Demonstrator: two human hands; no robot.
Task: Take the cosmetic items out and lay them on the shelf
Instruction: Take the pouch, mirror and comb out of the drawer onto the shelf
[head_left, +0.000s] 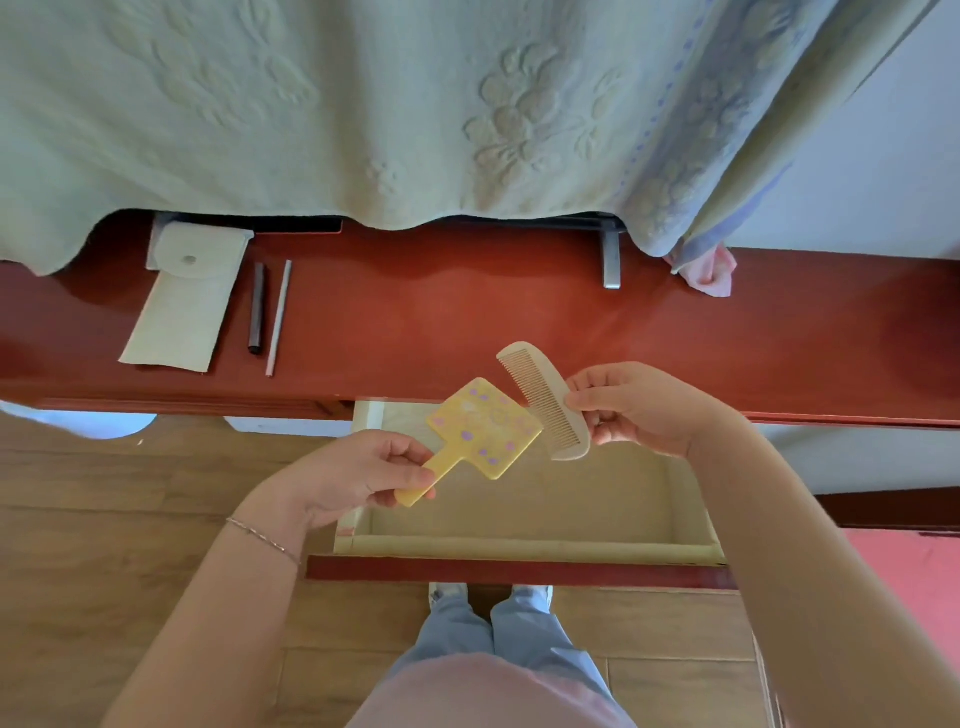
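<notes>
Two hands work above the open cream-lined drawer (524, 545); the left hand (358, 475) pinches the handle of a yellow square paddle mirror with purple spots (483, 428); the right hand (639, 408) grips a cream plastic comb (545, 397), touching the mirror's edge; beyond both, a white snap pouch (184, 306) and two slim pencils (267, 312) lie on the red-brown wooden shelf (467, 306).

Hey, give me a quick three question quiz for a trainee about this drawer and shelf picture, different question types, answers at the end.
1. True or false: the drawer is open.
2. Which hand holds the comb? A) left B) right
3. Fill in: the left hand grips the yellow mirror by its ____.

Key: 1 true. 2 B, the right hand. 3 handle.
</notes>
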